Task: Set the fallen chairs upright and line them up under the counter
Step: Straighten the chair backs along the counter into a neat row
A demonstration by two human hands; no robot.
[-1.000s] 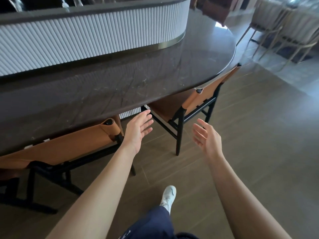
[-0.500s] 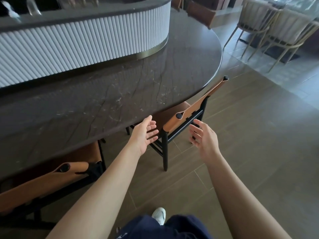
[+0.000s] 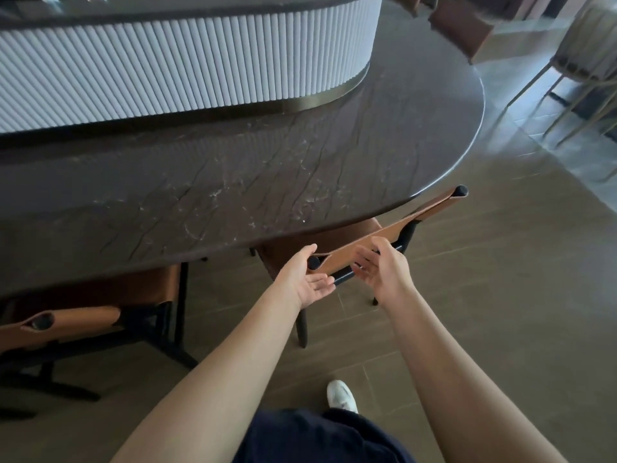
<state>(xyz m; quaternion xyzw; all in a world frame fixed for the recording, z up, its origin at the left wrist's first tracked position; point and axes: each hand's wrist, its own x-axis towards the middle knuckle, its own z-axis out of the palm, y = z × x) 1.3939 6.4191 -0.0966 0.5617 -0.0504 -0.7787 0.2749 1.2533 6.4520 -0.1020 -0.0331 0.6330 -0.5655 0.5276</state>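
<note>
One upright tan-backed, black-framed chair (image 3: 339, 260)

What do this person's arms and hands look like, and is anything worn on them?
Both forearms are bare, with no sleeve in view. The left hand and right hand carry no gloves, and no watch, ring or bracelet shows. Below are a dark navy garment and a white shoe.

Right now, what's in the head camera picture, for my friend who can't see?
The left hand, open, and the right hand, curling round, meet the tan chair's backrest at the dark counter. A second chair sits further left.
</note>
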